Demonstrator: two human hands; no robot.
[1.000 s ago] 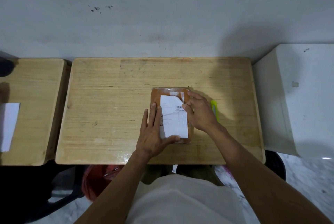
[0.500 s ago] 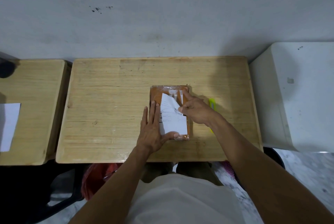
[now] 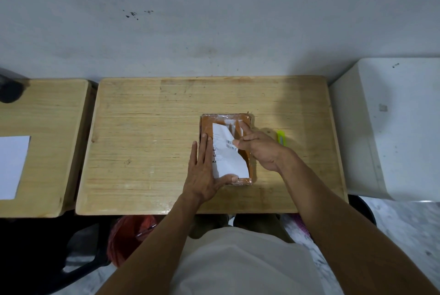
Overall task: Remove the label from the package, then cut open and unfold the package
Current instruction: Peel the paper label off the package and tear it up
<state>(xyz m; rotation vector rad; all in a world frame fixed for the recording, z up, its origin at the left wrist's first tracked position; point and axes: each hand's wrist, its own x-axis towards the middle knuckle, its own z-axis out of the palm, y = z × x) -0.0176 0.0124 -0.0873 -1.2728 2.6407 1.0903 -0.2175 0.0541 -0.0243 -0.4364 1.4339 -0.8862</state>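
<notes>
1. Peeling: right hand (image 3: 264, 149) pinches the white label (image 3: 226, 151), partly lifted off the brown package (image 3: 207, 125) on the desk (image 3: 147, 142).
2. Left hand (image 3: 204, 171), fingers flat together, steadies it.
3. Cutting and unfolding remain; yellow cutter (image 3: 281, 138) lies untouched.

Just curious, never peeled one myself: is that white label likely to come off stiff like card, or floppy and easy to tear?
Probably floppy: the label curls where the right hand lifts its edge. It may tear easily; white scraps already cling to the package near the top. The left hand pressing down suggests the package would otherwise slide.
</notes>
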